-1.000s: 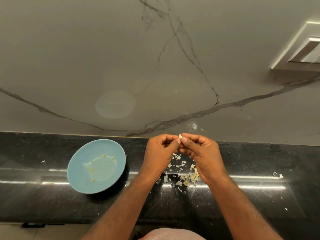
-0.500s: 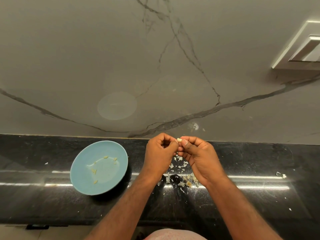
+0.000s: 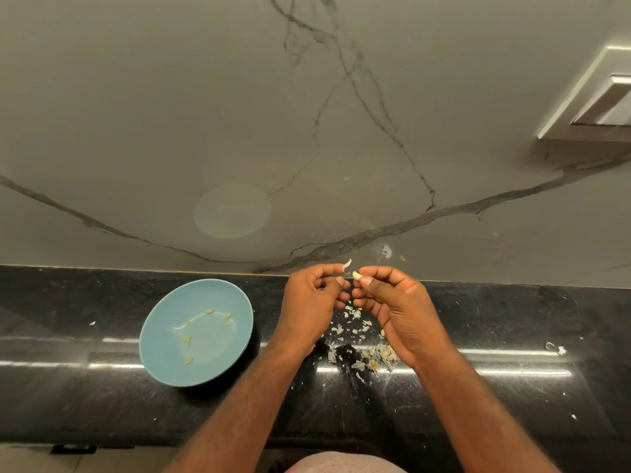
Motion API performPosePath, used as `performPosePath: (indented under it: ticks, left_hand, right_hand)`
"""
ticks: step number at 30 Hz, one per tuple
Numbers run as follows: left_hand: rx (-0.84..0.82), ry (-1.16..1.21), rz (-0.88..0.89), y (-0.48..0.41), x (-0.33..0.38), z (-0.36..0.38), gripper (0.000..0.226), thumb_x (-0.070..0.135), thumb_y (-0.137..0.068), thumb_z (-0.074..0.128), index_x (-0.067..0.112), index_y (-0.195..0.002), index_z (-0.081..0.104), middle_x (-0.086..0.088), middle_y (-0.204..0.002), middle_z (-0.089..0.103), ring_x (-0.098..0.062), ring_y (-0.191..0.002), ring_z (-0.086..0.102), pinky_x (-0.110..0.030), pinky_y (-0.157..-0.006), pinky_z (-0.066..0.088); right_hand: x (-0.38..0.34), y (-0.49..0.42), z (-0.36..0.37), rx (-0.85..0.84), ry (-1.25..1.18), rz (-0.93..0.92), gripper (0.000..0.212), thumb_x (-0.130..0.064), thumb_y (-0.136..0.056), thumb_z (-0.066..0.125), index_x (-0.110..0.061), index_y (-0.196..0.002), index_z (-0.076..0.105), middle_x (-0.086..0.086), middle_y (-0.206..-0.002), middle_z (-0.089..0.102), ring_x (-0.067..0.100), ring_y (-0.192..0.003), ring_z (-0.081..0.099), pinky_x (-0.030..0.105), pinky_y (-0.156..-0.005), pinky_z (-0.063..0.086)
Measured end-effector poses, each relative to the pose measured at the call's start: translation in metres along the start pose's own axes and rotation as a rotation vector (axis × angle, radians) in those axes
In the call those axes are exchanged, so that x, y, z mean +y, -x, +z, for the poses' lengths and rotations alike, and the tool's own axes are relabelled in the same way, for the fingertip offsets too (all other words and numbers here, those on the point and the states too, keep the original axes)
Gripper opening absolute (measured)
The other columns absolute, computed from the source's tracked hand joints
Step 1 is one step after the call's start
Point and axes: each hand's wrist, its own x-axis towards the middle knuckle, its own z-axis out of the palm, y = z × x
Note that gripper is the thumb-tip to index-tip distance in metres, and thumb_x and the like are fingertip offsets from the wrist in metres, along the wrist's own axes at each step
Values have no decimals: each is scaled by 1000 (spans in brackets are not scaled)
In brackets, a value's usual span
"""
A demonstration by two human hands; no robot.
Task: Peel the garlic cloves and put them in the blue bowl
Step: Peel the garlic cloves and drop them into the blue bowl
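Note:
My right hand (image 3: 399,302) pinches a pale garlic clove (image 3: 356,275) between thumb and forefinger, above the black counter. Just to its left, my left hand (image 3: 310,302) pinches a thin white strip of garlic skin (image 3: 347,264) at its fingertips. The two hands are a small gap apart. The blue bowl (image 3: 164,339) sits on the counter left of my left hand and holds several small peeled cloves (image 3: 186,339). Below my hands lies a pile of garlic skins and cloves (image 3: 372,356).
The black counter (image 3: 512,336) runs across the view, with a grey veined marble wall (image 3: 239,114) behind it. Skin flakes are scattered on the counter, some at the right (image 3: 560,349). A white switch plate (image 3: 601,100) is on the wall at upper right.
My hands were joined on the clove; now they have drawn apart, the left one taking a strip of skin off and the right one keeping the clove.

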Motion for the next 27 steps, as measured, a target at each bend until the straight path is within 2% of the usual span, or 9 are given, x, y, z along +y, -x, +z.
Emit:
performPosePath:
  ticks: [5,9,12,14,16,18,20,23,27]
  left_hand:
    - [9,22,1,2,4,2,7,14,-97,63,13,-100,69,-7,-81,76,-17,-71,71,-26,-65,58]
    - [-15,65,-36,4,6,3,14,23,-94,67,9,-92,71,-8,-82,75,-14,-72,69,-26,-65,58]
    - [31,66,-40,3,4,1,10,17,-89,73,9,-91,66,-7,-82,72,-16,-73,69,-25,-63,56]
    - [43,22,-20,1,2,1,5,9,-90,71,13,-93,69,-4,-87,72,-17,-81,69,-25,-69,57]
    - [37,-32,-3,1,2,0,14,6,-92,67,19,-91,73,1,-91,75,-14,-88,69,-28,-78,58]
    - [8,-35,-13,3,4,1,19,8,-94,63,21,-89,75,3,-92,76,-14,-90,70,-28,-77,58]
    - [-12,-8,-42,5,7,2,18,10,-95,60,18,-90,75,2,-89,77,-11,-86,72,-24,-69,56]
    - [29,-38,-59,4,7,3,16,13,-94,60,14,-86,73,0,-77,74,-4,-70,67,-18,-61,50]
    - [46,-93,-42,4,4,1,17,26,-87,75,13,-77,70,-10,-77,72,-12,-68,65,-24,-64,52]
  right_hand:
    - [1,1,-2,3,94,-39,14,3,-91,63,-2,-103,67,14,-85,71,20,-76,67,28,-70,57]
    - [0,0,-4,-18,58,-23,13,1,-91,62,-2,-102,67,11,-85,72,18,-77,67,26,-70,58]
    - [-2,0,-3,-38,-37,30,19,-5,-84,66,-2,-103,68,12,-87,72,18,-78,67,26,-70,58]
    - [-2,0,-3,-47,-63,49,24,-7,-78,69,-3,-102,68,12,-86,71,18,-77,67,27,-70,58]
    - [-1,-1,-3,-48,-45,37,25,-6,-76,70,-3,-101,68,11,-85,71,18,-76,66,26,-69,58]
    - [1,-1,-4,-53,-30,22,24,-6,-78,69,-2,-102,68,11,-85,71,17,-77,66,26,-70,58]
    - [1,-1,-4,-58,-24,15,23,-7,-81,67,-1,-103,68,12,-86,71,17,-77,66,26,-70,58]
    - [2,-2,-4,-57,-14,12,22,-8,-82,67,-2,-103,68,12,-88,71,18,-78,66,26,-69,58]
    - [2,-3,-6,-41,-7,19,23,-10,-80,69,-4,-102,70,11,-90,70,17,-79,65,27,-70,57]
